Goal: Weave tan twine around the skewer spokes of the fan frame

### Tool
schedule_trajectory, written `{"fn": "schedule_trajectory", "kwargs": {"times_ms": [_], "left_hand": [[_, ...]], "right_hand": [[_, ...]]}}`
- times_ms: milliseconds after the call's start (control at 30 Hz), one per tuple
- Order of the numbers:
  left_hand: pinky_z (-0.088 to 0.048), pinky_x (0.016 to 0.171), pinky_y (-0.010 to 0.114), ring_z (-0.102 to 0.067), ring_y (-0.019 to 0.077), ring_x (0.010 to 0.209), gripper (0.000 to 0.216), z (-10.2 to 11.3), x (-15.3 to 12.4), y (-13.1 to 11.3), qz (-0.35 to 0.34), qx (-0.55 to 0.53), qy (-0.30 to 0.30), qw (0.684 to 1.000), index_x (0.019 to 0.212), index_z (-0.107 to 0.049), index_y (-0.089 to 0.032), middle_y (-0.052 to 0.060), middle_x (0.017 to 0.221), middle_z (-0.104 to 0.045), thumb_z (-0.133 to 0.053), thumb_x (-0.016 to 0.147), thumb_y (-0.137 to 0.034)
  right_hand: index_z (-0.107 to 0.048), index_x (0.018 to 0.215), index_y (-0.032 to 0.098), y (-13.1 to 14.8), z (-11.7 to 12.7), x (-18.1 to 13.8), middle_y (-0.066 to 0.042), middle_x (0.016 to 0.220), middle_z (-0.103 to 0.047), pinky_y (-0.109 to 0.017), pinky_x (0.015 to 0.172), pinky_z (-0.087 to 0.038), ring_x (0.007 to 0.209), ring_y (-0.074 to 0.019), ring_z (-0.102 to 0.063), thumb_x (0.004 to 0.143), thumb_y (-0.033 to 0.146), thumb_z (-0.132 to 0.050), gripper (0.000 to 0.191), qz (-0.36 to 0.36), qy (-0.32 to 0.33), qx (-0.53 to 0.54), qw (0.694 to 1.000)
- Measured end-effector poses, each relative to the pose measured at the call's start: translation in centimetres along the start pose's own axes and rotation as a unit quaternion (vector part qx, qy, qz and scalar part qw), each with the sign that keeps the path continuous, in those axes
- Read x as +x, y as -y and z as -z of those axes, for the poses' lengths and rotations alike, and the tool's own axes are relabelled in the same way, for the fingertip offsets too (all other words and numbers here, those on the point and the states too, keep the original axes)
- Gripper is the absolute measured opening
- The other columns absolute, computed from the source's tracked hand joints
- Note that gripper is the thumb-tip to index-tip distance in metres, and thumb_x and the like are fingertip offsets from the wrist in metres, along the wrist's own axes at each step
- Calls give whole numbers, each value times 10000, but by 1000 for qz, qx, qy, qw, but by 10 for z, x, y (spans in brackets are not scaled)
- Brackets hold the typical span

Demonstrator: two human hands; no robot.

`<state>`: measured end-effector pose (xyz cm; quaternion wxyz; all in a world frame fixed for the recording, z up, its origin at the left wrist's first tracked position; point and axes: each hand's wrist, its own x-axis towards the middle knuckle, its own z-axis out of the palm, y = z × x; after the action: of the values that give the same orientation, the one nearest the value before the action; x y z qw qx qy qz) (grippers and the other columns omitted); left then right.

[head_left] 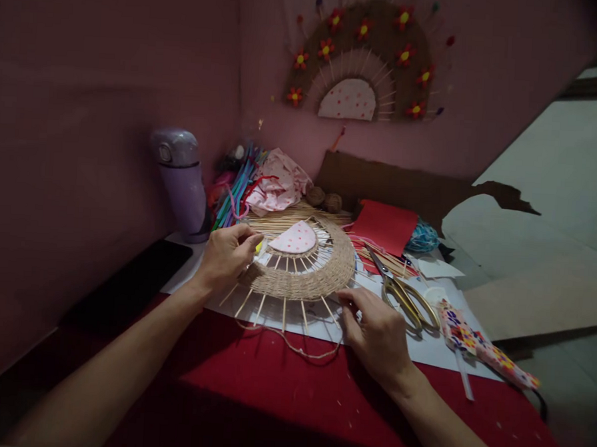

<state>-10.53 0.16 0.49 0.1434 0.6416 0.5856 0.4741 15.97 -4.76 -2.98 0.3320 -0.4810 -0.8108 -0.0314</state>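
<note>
A half-circle weaving [305, 284] of brown twine on thin sticks lies before me, the bare stick ends pointing towards me. A white half-disc with pink dots [294, 238] sits at its centre. At the weaving's left end, my left hand [228, 256] is closed, thumb and fingers pinching its edge; the exact grip is partly hidden. My right hand [376, 327] is closed at the near right edge, fingertips pinched on the twine [302, 352]. That strand sags in a loop below the stick ends, over the red cloth.
Gold-handled scissors [407, 302] and a flower-patterned glue gun [487, 347] lie at right. A purple bottle [180, 184] and dark phone-like slab [130, 281] stand left. Behind are sticks, pipe cleaners [238, 187], dotted cloth [280, 182], red sheet [383, 224], cardboard [381, 181]. A finished-looking half-circle piece [360, 53] hangs on the wall.
</note>
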Motion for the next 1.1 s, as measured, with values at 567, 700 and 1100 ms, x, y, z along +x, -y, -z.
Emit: {"fn": "schedule_trajectory", "kwargs": {"times_ms": [567,700,1100], "left_hand": [[-357,567,241,-465,114,605,188,37,-40,-34,-183,72,89,976,666,-581,-161,-4,624,-526,-553,819,-266],[-419,699,299,-518,167,802,152,42,-63,-23,-202,117,96,968,879,-604,-164,45,798,-605,-470,832,-110],[-376,907,482,-417,292,1128,397,26,-83,-12,-271,291,87,913,1149,-545,-170,100,1187,-571,-485,776,-47]], "right_hand": [[-590,914,166,10,4,0,-71,911,-609,-315,719,-471,846,-190,-582,816,143,-539,113,70,-82,-39,993],[-586,928,159,15,8,-2,-79,913,-596,-331,736,-471,847,-185,-566,790,91,-553,157,94,-96,38,990],[-578,988,150,22,6,0,-108,985,-553,-395,765,-452,911,-225,-513,768,95,-553,228,128,-24,81,988]]}}
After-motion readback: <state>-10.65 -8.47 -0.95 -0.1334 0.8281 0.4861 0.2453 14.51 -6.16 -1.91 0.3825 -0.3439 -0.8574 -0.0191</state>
